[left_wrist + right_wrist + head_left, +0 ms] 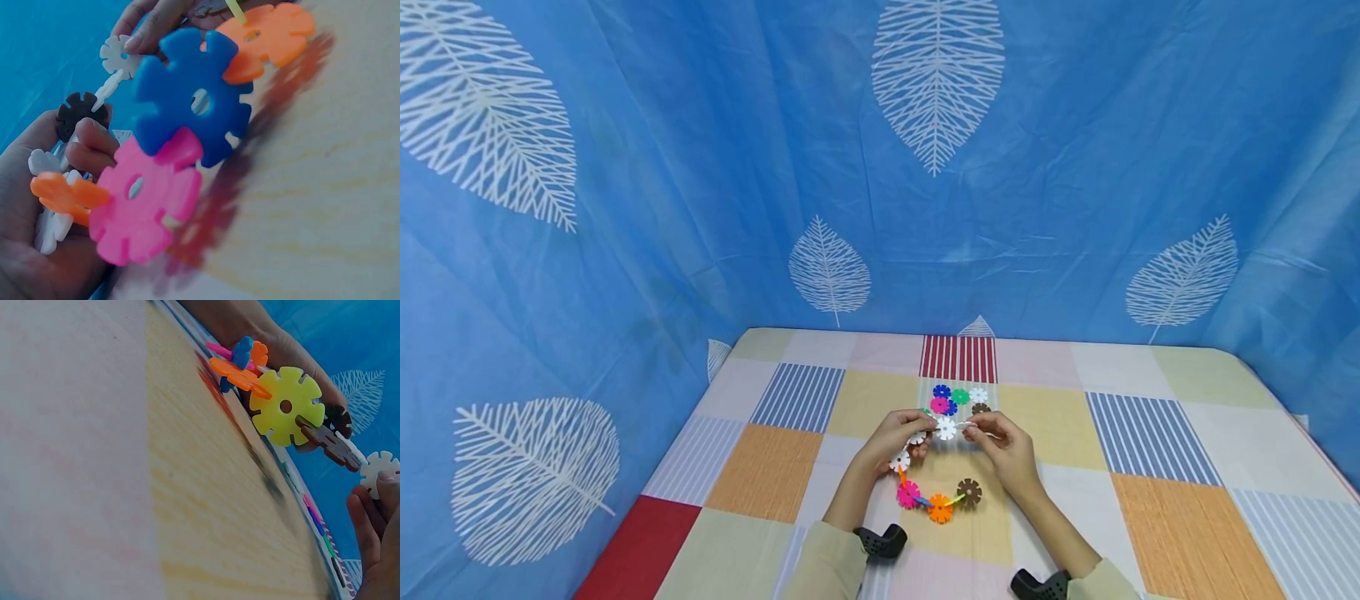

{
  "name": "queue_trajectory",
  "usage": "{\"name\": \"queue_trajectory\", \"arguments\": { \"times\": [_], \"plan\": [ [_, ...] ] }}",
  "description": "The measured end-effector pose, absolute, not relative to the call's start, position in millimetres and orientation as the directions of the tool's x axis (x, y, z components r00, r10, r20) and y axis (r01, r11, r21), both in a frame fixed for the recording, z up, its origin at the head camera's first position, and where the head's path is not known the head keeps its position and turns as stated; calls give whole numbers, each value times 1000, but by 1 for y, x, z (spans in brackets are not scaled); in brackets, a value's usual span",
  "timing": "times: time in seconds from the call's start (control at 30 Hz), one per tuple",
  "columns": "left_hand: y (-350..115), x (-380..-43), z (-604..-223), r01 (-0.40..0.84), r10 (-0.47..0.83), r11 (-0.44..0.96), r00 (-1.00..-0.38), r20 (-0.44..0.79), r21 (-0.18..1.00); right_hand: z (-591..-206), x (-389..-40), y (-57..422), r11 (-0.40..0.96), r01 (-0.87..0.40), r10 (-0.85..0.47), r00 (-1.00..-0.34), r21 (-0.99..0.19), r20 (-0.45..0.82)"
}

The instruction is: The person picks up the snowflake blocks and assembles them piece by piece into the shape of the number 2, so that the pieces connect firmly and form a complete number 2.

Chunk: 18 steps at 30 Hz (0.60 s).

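Note:
Notched snowflake discs are slotted together into a chain that curves below both hands. My left hand (pixel 901 435) grips its upper end, fingers curled by a dark disc (pixel 81 115) and several white ones. From there the chain hangs through a pink disc (pixel 908 495), a blue disc (pixel 187 97), an orange disc (pixel 940 508) and a yellow disc (pixel 287 406) to a brown disc (pixel 969 492). Between the hands a white disc (pixel 946 428) faces up. My right hand (pixel 1006 446) pinches another white disc (pixel 379 472) between thumb and fingers, right beside it.
Loose discs lie just beyond the hands, among them a blue disc (pixel 942 391), a green disc (pixel 960 397), a white disc (pixel 978 395) and a brown disc (pixel 981 409). A patchwork cloth (pixel 1060 417) covers the table. Blue leaf-patterned curtains (pixel 1037 208) hang behind and beside it.

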<state>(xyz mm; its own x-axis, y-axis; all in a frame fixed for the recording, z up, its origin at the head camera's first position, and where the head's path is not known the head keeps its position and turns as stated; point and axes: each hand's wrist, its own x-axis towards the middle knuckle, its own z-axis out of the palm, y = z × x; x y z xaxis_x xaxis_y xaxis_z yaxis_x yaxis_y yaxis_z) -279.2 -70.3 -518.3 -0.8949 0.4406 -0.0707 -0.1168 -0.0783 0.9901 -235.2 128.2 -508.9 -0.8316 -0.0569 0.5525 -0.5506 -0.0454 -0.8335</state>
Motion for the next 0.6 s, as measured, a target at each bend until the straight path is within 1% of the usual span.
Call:
{"name": "queue_trajectory", "arguments": {
  "times": [0.2, 0.33, 0.6],
  "plan": [
    [-69, -279, -520, -123, 435, -77, -897, -77, 989, -509, -235, 130, -68, -567, -114, -813, -821, 571],
    [-69, -280, -520, -128, 440, -70, -894, -84, 989, -510, -236, 130, -23, -595, -158, -791, -803, 591],
    [-71, -280, -520, -117, 435, -45, -897, -86, 992, -511, -236, 129, 58, -656, -180, -748, -752, 639]
  ]
}}
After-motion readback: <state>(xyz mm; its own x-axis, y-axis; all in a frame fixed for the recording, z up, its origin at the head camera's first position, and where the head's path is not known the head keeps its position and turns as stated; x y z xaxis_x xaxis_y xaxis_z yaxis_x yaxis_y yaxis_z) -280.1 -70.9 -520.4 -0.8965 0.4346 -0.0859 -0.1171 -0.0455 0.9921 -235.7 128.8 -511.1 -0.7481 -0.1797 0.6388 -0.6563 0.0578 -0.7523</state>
